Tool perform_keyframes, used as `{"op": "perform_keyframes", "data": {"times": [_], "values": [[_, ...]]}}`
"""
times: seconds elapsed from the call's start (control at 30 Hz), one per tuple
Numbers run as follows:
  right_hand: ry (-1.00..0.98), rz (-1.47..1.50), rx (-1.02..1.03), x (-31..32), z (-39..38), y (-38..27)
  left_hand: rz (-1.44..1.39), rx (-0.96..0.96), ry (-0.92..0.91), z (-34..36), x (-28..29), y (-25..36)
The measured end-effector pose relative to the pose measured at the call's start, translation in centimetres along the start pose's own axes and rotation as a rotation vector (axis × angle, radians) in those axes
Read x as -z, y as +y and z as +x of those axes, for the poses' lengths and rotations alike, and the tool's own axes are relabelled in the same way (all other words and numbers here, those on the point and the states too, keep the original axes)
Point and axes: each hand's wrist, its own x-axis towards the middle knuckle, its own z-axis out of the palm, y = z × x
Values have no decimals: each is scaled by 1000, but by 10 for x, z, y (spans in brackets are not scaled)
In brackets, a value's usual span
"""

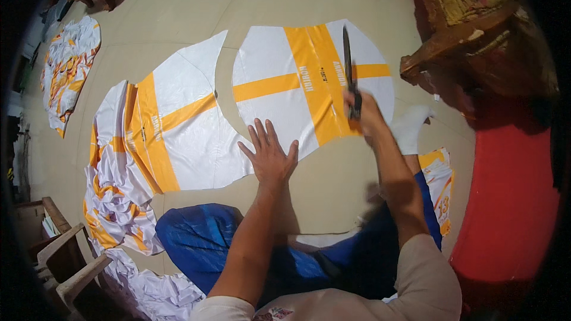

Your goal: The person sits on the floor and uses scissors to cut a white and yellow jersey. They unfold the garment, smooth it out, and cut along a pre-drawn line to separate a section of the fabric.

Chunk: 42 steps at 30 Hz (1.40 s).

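My left hand (269, 156) lies with fingers spread on white fabric with yellow bands (196, 148), by the curved gap separating it from a rounder banded panel (262, 53). In my right hand (367, 113) is a pair of long black scissors (349, 68), blades pointing away from me over the round panel's right part, near a yellow band. A small white fabric piece (410, 131) lies just right of that hand.
Crumpled fabric piles (119, 208) lie left, another (68, 65) farther off. Folded printed pieces (437, 190) sit right, beside a red mat (505, 196). Carved wooden furniture (440, 77) stands upper right, a chair (71, 249) lower left. My blue-clad legs (196, 232) are below.
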Motion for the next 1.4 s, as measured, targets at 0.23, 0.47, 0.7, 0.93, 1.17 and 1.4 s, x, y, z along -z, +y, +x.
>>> {"op": "perform_keyframes", "data": {"times": [0.23,0.47,0.7,0.93,1.17,1.4], "values": [[-300,-643,-189,51,-200,108,-131,-45,155,-4,-12,-22],[-364,-1082,-50,13,-250,77,-882,-97,295,-18,37,-52],[-578,-1179,102,-3,-253,65,-866,55,203,-48,57,-90],[-60,-560,253,30,-175,76,-808,-131,183,45,57,-41],[350,-838,223,14,-71,63,-629,-270,126,183,13,17],[377,-862,429,16,-46,93,-20,-739,103,353,-29,55]]}}
